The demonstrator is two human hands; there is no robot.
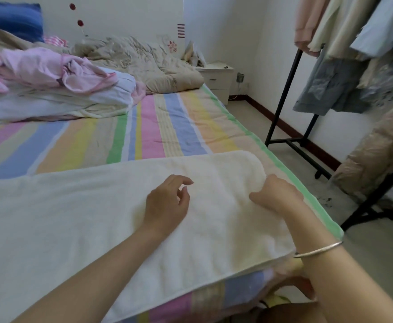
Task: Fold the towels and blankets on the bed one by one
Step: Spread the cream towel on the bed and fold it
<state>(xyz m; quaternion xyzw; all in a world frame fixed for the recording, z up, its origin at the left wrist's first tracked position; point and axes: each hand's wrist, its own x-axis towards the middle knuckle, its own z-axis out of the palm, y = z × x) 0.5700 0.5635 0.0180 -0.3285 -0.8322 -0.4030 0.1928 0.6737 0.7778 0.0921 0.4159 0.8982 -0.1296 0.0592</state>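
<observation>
Head view: cream towel (79,220) lies across lower frame on striped bed (167,122). Left hand (167,201), centre: fingers loosely apart, holding nothing. Right hand (277,192): fingers curled into the towel's folded end.

White nightstand (217,76) — black clothes rack (283,94)

Both of the person's bare arms reach forward, palms down. Left hand (167,201) looks pretty relaxed, fingers loosely curled, index tip close to the thumb, not holding anything. Right hand (278,193) is knuckles-up, thumb poking out toward the left one, fingers curled under and out of sight.
</observation>
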